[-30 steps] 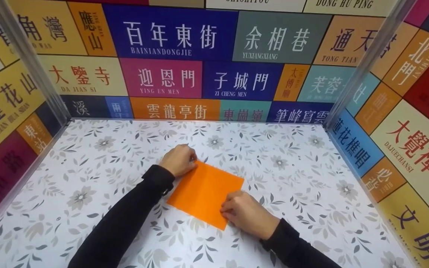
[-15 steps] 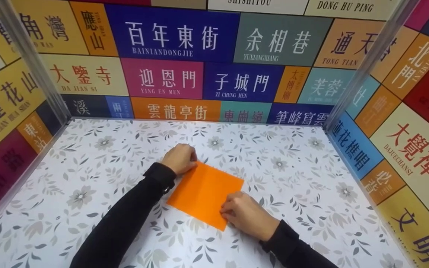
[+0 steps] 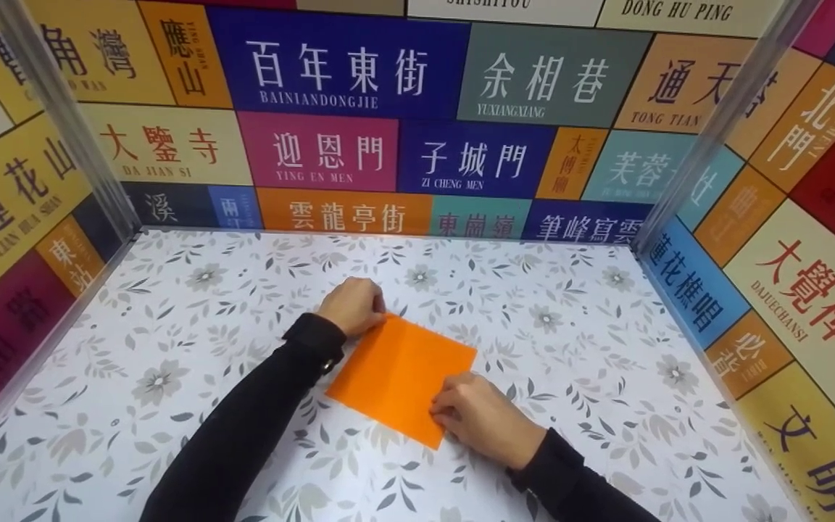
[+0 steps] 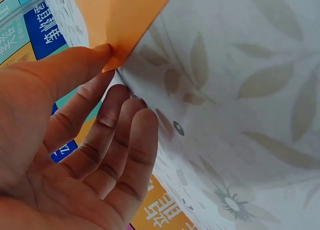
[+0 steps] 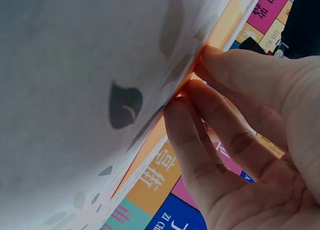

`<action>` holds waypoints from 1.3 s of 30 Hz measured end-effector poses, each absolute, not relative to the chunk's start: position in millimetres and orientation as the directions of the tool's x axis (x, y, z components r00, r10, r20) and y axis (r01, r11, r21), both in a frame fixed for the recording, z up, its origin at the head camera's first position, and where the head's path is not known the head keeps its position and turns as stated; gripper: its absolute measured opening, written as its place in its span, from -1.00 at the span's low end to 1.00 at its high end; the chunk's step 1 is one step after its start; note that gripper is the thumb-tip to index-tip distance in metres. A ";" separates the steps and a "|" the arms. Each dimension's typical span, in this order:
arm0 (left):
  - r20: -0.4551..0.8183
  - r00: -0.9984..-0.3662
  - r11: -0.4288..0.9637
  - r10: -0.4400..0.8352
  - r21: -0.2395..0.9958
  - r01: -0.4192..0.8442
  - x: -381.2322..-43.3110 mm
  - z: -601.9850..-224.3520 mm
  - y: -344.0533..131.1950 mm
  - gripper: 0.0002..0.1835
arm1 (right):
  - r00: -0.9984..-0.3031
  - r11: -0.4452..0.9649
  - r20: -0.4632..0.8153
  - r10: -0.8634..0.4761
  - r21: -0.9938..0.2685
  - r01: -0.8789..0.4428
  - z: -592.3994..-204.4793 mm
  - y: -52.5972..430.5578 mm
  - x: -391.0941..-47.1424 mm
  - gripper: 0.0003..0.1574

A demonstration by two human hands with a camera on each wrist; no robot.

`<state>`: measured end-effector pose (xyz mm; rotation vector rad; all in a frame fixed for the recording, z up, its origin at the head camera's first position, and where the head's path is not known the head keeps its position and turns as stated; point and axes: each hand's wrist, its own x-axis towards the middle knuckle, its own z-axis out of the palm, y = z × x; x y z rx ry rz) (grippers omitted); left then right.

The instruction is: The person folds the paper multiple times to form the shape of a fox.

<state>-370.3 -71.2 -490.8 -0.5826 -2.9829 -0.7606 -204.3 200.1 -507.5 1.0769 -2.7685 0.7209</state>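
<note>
A square sheet of orange paper [image 3: 396,384] lies at a slant on the table, with a faint crease line across it. At its far left corner, my left hand [image 3: 352,306] pinches the paper. The left wrist view shows the thumb of the left hand [image 4: 85,125] over the paper corner [image 4: 120,19] and the index finger beneath; the other fingers are loosely bent. My right hand [image 3: 486,419] pinches the right edge near the close corner. In the right wrist view, the thumb and fingers of the right hand [image 5: 245,120] meet at the thin paper edge [image 5: 225,24].
The table [image 3: 193,326] has a white covering with grey leaves and flowers. Colourful panels with Chinese lettering [image 3: 338,65] stand along the back and both sides. Clear corner strips [image 3: 80,130] join the panels. Black sleeves [image 3: 236,428] cover both forearms.
The head view has shifted very slightly. Both hands keep their hold on the orange paper, which stays in place.
</note>
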 end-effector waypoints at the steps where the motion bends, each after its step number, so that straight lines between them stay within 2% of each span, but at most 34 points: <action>1: 0.102 -0.930 0.813 0.354 0.458 0.360 -369.8 -490.8 -72.0 -0.86 | -0.747 0.640 0.244 -0.619 -0.394 -0.659 -507.5 199.7 -204.3 -0.86; 5: 0.115 -0.926 0.806 0.359 0.462 0.370 -370.4 -493.3 -74.6 -0.82 | -0.741 0.639 0.244 -0.625 -0.384 -0.666 -506.8 198.8 -204.5 -0.88; 15: 0.148 -0.915 0.767 0.375 0.505 0.396 -367.8 -488.9 -79.5 -0.95 | -0.760 0.651 0.229 -0.608 -0.403 -0.643 -505.3 197.4 -205.9 -0.88; 27: 0.092 -0.942 0.760 0.324 0.568 0.317 -360.3 -486.0 -74.2 -0.68 | -0.755 0.635 0.254 -0.605 -0.419 -0.650 -507.1 199.2 -205.2 -0.87; 39: 0.226 -0.903 0.728 0.366 0.535 0.429 -344.0 -481.4 -70.3 -0.92 | -0.759 0.645 0.252 -0.601 -0.408 -0.646 -507.2 199.9 -203.5 -0.86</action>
